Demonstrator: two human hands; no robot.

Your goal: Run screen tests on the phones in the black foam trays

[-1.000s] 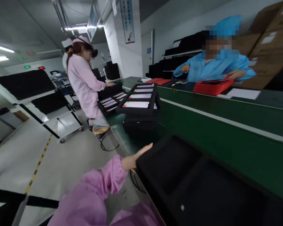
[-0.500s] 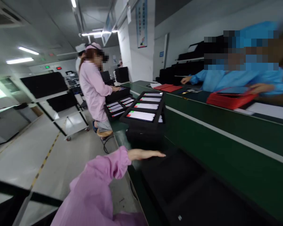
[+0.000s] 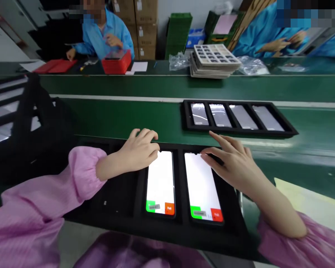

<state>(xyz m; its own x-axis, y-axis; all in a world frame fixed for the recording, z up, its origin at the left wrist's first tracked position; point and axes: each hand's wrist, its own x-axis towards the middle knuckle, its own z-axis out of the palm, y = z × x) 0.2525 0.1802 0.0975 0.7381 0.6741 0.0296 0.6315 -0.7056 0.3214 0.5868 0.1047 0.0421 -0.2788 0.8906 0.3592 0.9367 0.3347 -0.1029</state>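
Observation:
A black foam tray (image 3: 181, 232) lies in front of me with two phones in its slots. The left phone (image 3: 160, 182) and the right phone (image 3: 202, 182) show white screens with a green and a red box at the bottom. Loosely bent, the fingers of my left hand (image 3: 141, 149) are apart at the top of the left phone, holding nothing visible. My right hand (image 3: 231, 160) has its fingers spread, with the lower fingertips at the top right corner of the right phone. Whether they touch it is unclear.
Beyond is another black tray (image 3: 237, 132) with several phones. Stacked trays with phones (image 3: 5, 106) stand at left, yellowish paper (image 3: 309, 197) at right. Across the green bench (image 3: 123, 117) are red trays (image 3: 115, 65), a stack of pale trays (image 3: 214, 65) and people in blue.
The view has swung right and down onto the near tray. My left hand, stretched flat before, is now bent over a phone. My right hand has come into view.

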